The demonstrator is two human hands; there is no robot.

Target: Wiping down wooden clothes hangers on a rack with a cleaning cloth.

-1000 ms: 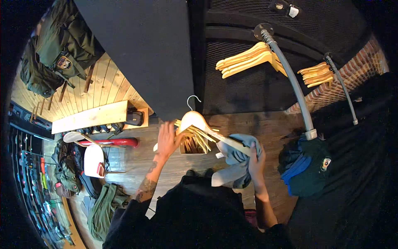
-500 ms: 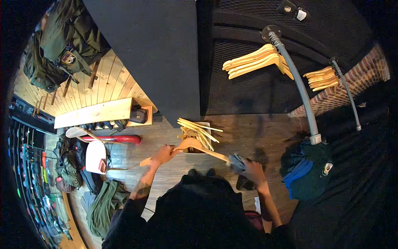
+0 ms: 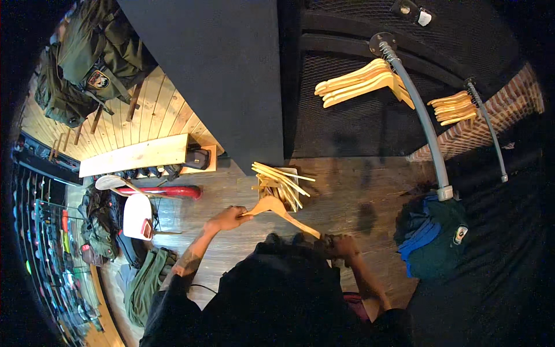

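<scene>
My left hand (image 3: pixel 229 218) is closed around one end of a wooden clothes hanger (image 3: pixel 270 203), held level in front of my body. At its other end is my right hand (image 3: pixel 342 247), closed on a dark grey cloth (image 3: pixel 325 244) that meets the wood there. This hand is in shadow and slightly blurred, so its fingertips are hard to make out. Just beyond the hanger, a box (image 3: pixel 293 172) on the floor holds several more wooden hangers (image 3: pixel 286 184), jutting out at angles.
Wooden hangers (image 3: pixel 361 82) hang from a grey rail (image 3: pixel 425 121) at the upper right. Below its end lies a dark green and blue clothing pile (image 3: pixel 430 240). A black panel (image 3: pixel 225 75) rises ahead. A white chair (image 3: pixel 137 215) and a green garment (image 3: pixel 147 283) are at left.
My right hand and the cloth have moved inward and nearer my body along the hanger's end. My left hand has shifted to the hanger's tip, and the hanger sits slightly lower.
</scene>
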